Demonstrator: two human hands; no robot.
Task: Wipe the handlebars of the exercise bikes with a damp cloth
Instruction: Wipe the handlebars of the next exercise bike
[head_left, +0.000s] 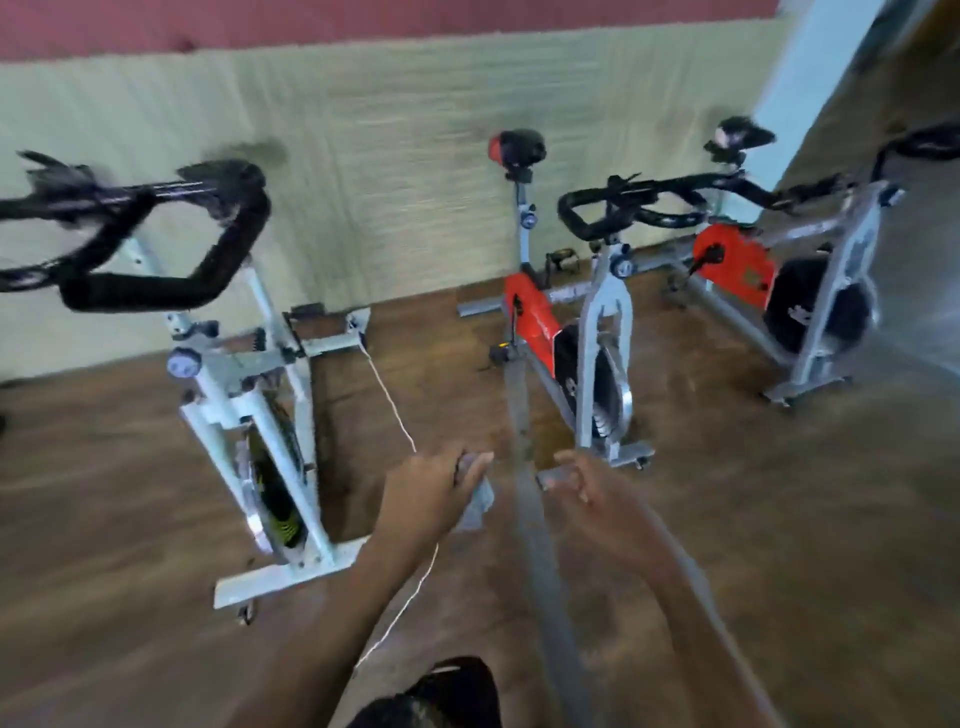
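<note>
My left hand (431, 488) grips a small grey cloth (479, 501) that hangs below its fingers, low in the middle of the view. My right hand (579, 480) hovers beside it with curled fingers; a small grey piece sits at the fingertips, too blurred to identify. Both hands are well short of any handlebar. The white bike's black padded handlebars (156, 249) are up at the left. The red bike's handlebars (613, 213) are ahead, above the hands. A third bike's handlebars (779, 192) are at the far right.
Three exercise bikes stand on a brown wooden floor along a pale wall. A white cord (395, 410) trails across the floor from the white bike (270, 415). A grey strip (535, 519) runs along the floor between my hands. A dark shape (447, 691) sits at the bottom edge.
</note>
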